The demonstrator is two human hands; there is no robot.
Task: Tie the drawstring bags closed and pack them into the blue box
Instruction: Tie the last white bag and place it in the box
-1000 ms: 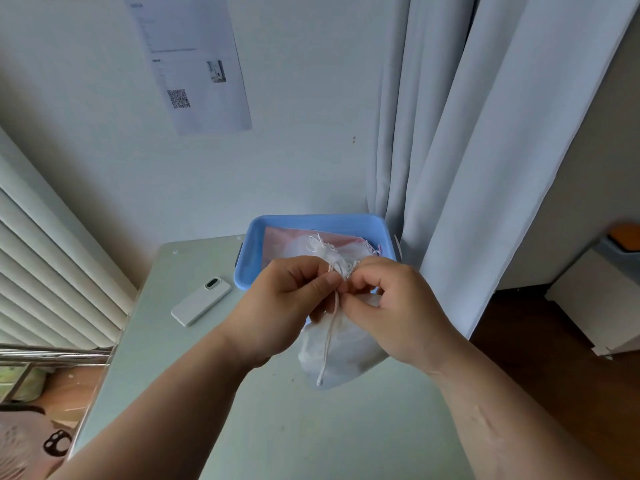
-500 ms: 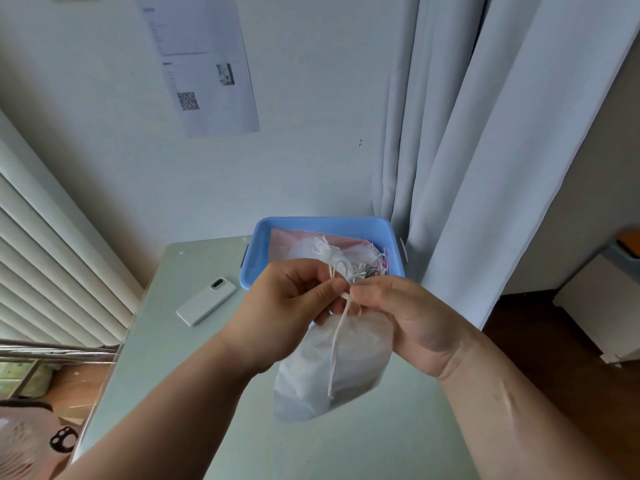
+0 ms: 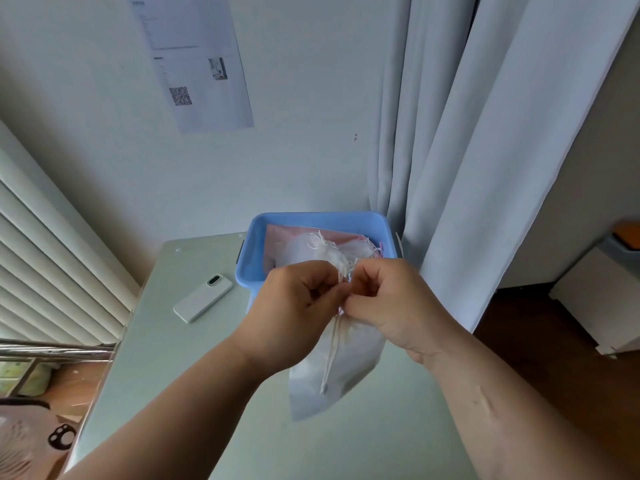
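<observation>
A white drawstring bag (image 3: 341, 367) hangs in the air above the pale green table (image 3: 194, 358), in front of the blue box (image 3: 320, 221). My left hand (image 3: 294, 313) and my right hand (image 3: 391, 303) meet at the bag's gathered neck, each pinching its white cord. One cord end (image 3: 329, 362) dangles down the bag's front. The box holds white and pink bags (image 3: 311, 245) with tangled cords on top.
A white phone (image 3: 202, 297) lies face down on the table, left of the box. Grey curtains (image 3: 467, 150) hang right behind the box. White blinds (image 3: 41, 271) line the left side. The table's right edge drops to a dark wooden floor.
Both hands have stayed at the bag's neck and reworked the cord; the bag swung out and hangs longer below them. The camera tilted slightly.
</observation>
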